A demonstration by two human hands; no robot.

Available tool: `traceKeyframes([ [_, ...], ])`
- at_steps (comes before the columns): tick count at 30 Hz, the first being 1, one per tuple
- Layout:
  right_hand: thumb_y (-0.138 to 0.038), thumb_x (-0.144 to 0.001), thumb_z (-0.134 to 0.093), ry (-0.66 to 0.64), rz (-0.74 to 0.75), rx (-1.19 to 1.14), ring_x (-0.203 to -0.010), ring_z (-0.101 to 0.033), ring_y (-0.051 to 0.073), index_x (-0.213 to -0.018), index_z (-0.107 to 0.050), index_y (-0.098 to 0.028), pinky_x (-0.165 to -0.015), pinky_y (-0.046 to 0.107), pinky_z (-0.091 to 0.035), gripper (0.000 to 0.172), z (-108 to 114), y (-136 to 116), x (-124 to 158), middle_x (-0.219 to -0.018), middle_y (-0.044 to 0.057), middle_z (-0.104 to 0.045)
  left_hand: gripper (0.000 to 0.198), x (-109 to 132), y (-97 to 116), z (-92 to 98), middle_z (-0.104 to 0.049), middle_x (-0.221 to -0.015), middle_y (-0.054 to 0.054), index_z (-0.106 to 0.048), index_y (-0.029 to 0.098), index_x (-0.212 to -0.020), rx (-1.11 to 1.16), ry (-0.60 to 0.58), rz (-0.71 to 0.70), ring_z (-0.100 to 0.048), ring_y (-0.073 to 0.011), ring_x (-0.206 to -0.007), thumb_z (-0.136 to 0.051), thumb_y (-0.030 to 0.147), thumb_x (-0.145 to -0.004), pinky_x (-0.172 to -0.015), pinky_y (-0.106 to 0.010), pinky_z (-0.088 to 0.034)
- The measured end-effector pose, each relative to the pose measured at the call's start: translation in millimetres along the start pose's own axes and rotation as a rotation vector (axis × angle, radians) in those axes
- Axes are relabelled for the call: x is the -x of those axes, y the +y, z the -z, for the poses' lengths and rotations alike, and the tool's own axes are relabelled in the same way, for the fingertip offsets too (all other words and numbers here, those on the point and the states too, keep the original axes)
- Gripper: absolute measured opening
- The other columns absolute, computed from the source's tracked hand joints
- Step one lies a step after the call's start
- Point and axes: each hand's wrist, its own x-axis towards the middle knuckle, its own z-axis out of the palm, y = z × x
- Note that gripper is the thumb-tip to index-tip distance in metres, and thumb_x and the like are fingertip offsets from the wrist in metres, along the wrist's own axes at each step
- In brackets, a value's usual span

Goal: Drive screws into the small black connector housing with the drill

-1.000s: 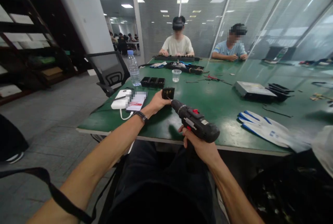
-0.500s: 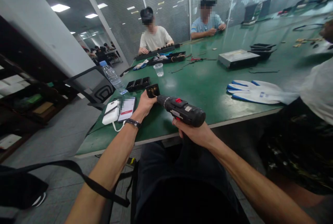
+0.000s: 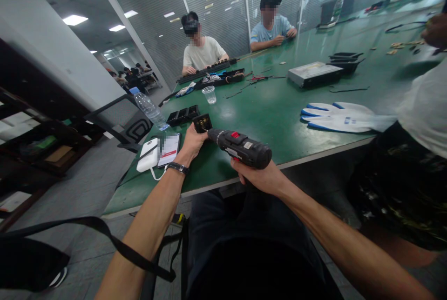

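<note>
I had the right hand wrapped around the handle of a black drill, near the middle of the frame, with a finger by its red trigger. A bit to the left, the left hand gripped a small black piece, tipped so I could see shiny gold bits inside. The drill's nose pointed at that piece. A thin tip reached up close to it, but I could not tell if they touched.

The drilling looked partway along to me. Tool and piece were together, but I saw no screw clearly in or out, so I could not say how much was done or left. Just past the piece, a black tray with boxes in a row sat on the green table.

The drill had a pale sticker on its side and a small one on top, both too tiny to read. Left of the left hand, a phone showed a red patch and fuzzy writing. Far to the right, a white and blue glove had blue marks I could not make out. I could read no brand name anywhere.
</note>
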Motion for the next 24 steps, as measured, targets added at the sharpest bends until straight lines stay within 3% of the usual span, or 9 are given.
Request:
traceKeyframes([
  [12, -0.026, -0.091, -0.06, 0.022, -0.022, -0.003, -0.047, -0.056, 0.012, -0.068, -0.06, -0.019, -0.052, 0.026, -0.047, 0.023, -0.8, 0.0, 1.0, -0.052, -0.003, -0.059, 0.06, -2.9, -5.7, 3.1, -0.071, -0.092, -0.005, -0.063, 0.015, -0.095, 0.005, -0.011, 0.003, -0.063, -0.0163, -0.08, -0.096, 0.032, -0.047, -0.078, -0.031, -0.051],
  [24, -0.029, -0.092, -0.061, -0.015, -0.072, 0.007, -0.05, -0.059, 0.014, -0.079, -0.063, -0.019, -0.055, 0.027, -0.048, 0.016, -1.1, 3.3, -0.2, -0.054, -0.003, -0.06, 0.053, -4.4, -12.1, 5.5, -0.071, -0.088, -0.004, -0.066, 0.015, -0.096, 0.002, -0.018, -0.017, -0.063, -0.0182, -0.08, -0.093, 0.029, -0.053, -0.078, -0.033, -0.05],
])
